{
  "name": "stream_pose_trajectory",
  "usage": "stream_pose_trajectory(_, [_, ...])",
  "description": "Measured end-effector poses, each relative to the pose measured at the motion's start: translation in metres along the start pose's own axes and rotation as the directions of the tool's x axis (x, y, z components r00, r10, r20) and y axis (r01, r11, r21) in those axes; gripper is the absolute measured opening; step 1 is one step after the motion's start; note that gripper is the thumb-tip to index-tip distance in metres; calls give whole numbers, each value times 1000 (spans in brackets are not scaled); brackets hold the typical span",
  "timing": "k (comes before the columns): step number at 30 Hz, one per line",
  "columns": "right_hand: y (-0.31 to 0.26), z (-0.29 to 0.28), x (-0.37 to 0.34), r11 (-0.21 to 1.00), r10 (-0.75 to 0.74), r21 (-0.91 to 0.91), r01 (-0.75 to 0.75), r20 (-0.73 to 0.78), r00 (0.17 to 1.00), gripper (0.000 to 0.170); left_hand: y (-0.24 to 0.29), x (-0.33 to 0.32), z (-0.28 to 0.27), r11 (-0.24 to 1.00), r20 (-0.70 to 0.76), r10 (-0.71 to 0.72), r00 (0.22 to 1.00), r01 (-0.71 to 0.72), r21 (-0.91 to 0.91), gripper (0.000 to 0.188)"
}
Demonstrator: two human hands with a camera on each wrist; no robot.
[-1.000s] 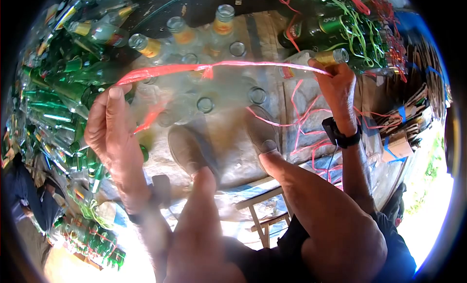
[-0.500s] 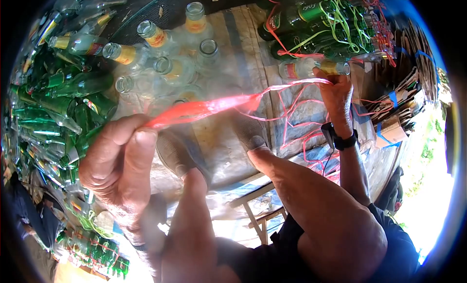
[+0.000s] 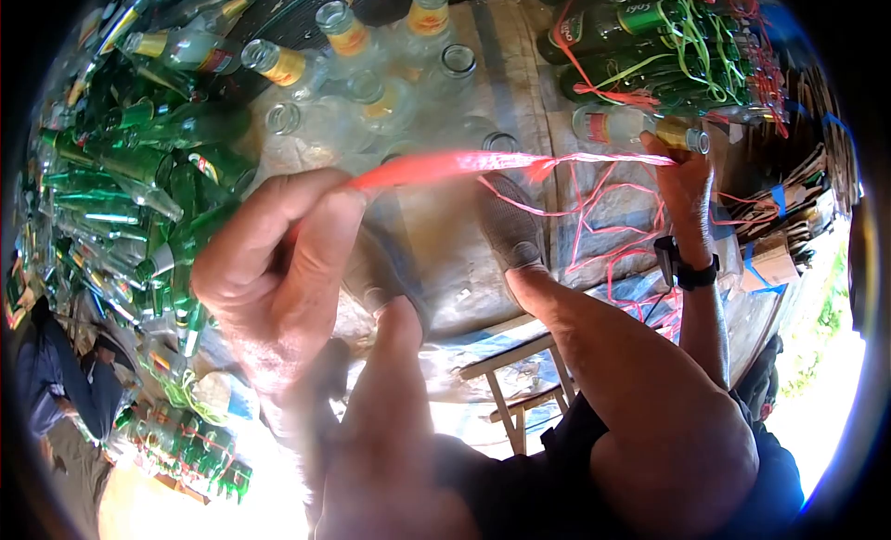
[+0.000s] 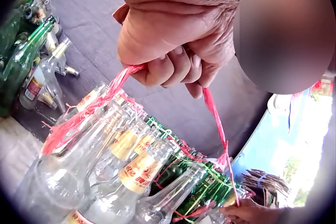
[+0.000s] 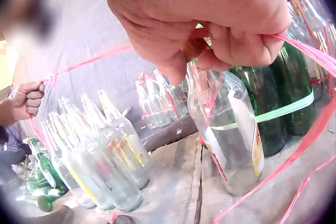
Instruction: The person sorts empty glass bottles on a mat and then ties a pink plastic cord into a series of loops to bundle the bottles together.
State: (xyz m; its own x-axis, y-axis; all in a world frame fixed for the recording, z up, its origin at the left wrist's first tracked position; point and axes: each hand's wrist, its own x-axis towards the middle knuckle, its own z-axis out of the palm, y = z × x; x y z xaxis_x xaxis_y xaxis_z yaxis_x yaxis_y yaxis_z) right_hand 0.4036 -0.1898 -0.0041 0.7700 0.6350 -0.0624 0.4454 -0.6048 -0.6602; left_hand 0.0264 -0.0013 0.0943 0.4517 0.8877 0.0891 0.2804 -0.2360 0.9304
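Note:
A pink-red plastic twine (image 3: 455, 166) runs taut between my two hands, above a group of clear glass bottles (image 3: 348, 39). My left hand (image 3: 278, 262) grips one end of it with curled fingers; in the left wrist view, a frayed tail (image 4: 79, 121) hangs from the fist. At the right, my right hand (image 3: 689, 189) pinches the other end, and loose twine trails down from there. The right fingers overlap the neck of a clear bottle (image 3: 608, 125), which stands upright beneath that hand in the right wrist view, beside green bottles (image 5: 299, 92).
Green bottles (image 3: 121, 215) are heaped at the left. Tied green bottles (image 3: 640, 67) stand at the upper right, near folded cardboard (image 3: 798, 192). Loose pink twine (image 3: 613, 206) lies on the sheet by my shoes (image 3: 510, 229). A wooden stool frame (image 3: 506, 382) shows below.
My left hand has come closer to my right, and the stretch of twine between them has shortened. My right hand stays by the single clear bottle. The head view has shifted slightly.

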Motion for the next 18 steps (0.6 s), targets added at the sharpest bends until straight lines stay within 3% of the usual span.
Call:
stream_pose_trajectory(2, [7, -1, 1, 997, -76, -3, 76, 9, 997, 28, -1, 0, 1, 1000, -6, 2, 1000, -2, 0, 16])
stream_pose_trajectory(7, [20, -9, -4, 998, -57, 13, 56, 44, 997, 25, -1, 0, 2, 1000, -20, 15, 1000, -15, 3, 16])
stream_pose_trajectory(8, [23, -15, -5, 964, 26, -266, 11, 136, 990, 25, -1, 0, 4, 1000, -18, 18, 1000, -18, 6, 16])
stream_pose_trajectory(9, [25, -19, -6, 851, 130, -525, -6, 200, 971, 26, 0, 0, 2, 1000, -30, 22, 999, -22, 9, 16])
stream_pose_trajectory(10, [34, -17, -15, 930, -1, -363, 63, 169, 986, 30, -1, 0, 2, 1000, -31, 20, 999, -20, 8, 17])
stream_pose_trajectory(11, [33, -16, -21, 929, -1, -365, 62, 166, 986, 30, -1, 0, 2, 1000, -35, 19, 999, -18, 10, 17])
stream_pose_trajectory(13, [28, -10, -30, 1000, -14, 0, 15, 252, 968, 35, -1, 0, 1, 1000, -44, 20, 999, -20, 12, 17])
stream_pose_trajectory(15, [22, -11, -34, 998, -45, 46, 32, 292, 955, 33, -1, 0, 1, 1000, -62, 21, 998, -20, 10, 17])
stream_pose_trajectory(17, [-6, -16, -37, 991, -16, -101, 85, 548, 836, 30, -1, 3, 1, 1000, -93, 21, 995, -22, -6, 17])
stream_pose_trajectory(18, [2, -13, -40, 997, -21, 76, -33, 621, 784, 34, -1, 5, 0, 1000, -107, 18, 994, -20, -12, 17])
